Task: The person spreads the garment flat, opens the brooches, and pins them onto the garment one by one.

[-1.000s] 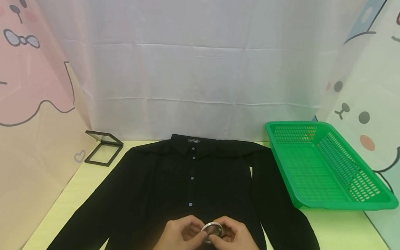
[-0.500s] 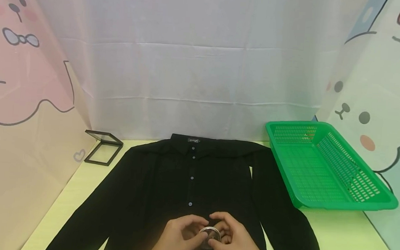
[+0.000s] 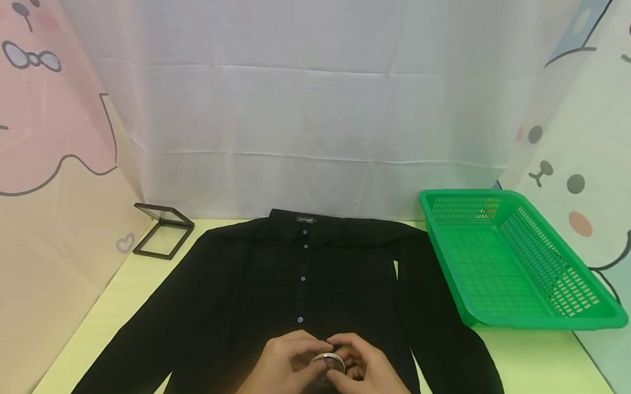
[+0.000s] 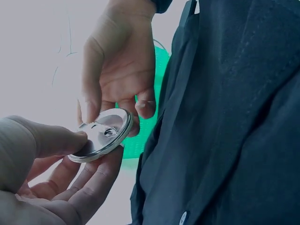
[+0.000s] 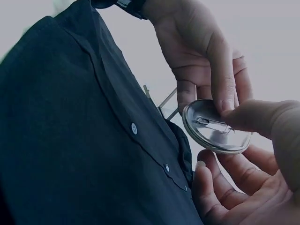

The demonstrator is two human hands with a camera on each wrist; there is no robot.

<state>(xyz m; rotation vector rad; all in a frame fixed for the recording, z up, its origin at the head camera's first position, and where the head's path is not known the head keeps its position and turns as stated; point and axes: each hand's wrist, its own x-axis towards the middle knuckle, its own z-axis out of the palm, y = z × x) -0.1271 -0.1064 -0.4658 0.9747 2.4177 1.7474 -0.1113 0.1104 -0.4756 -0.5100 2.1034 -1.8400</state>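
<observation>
A round silver pin badge [image 3: 330, 357] is between the two hands, low over the black button-up shirt [image 3: 267, 284]. Its hollow metal back, with the wire pin, faces up in the right wrist view. My left hand [image 3: 283, 364] pinches the badge, thumb on the back and fingers beneath. From the other side my right hand [image 3: 367, 372] has its thumb tip on the badge back [image 5: 234, 140] at the wire pin, fingers curled around below. In the head view its index finger arches above the rim. The badge front is hidden.
The shirt lies spread, collar away, over the pale yellow table [image 3: 548, 380]. A green plastic basket [image 3: 503, 326] stands at the right, against the shirt's sleeve. At the back left is a small black hinged frame [image 3: 151, 254], opened. Printed curtains [image 3: 320, 113] enclose the back and sides.
The right index finger has come off the badge's rim and arches above it. The badge has shifted slightly left in the left hand's pinch. Shirt, basket and frame stay put.
</observation>
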